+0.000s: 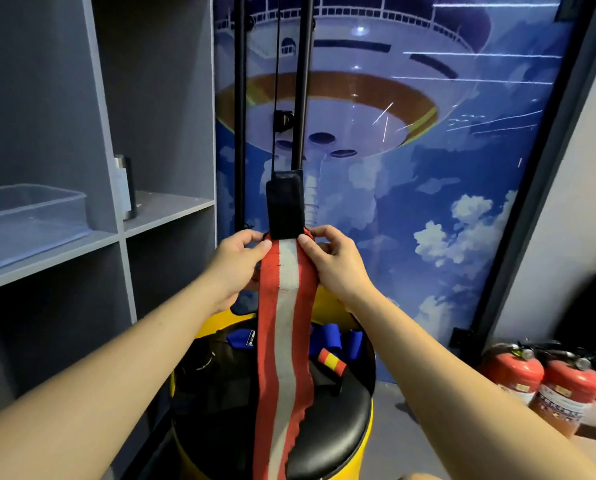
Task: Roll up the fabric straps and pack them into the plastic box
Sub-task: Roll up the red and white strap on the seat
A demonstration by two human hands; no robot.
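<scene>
The red-and-white strap (286, 327) is pinched at its black top end by the left hand (235, 268) and right hand (334, 268) — well right of the plastic box (29, 216) (on its shelf) — and a loose, crooked first turn could let the roll telescope or unravel.

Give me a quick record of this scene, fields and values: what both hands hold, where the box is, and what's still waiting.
left hand: pinching strap's top edge
right hand: pinching the same edge
strap: red fabric strap with white centre stripe, black end patch, hanging down unrolled
box: clear plastic box on grey shelf, left, looks empty
waiting: blue fabric straps on black-topped yellow stool
</scene>
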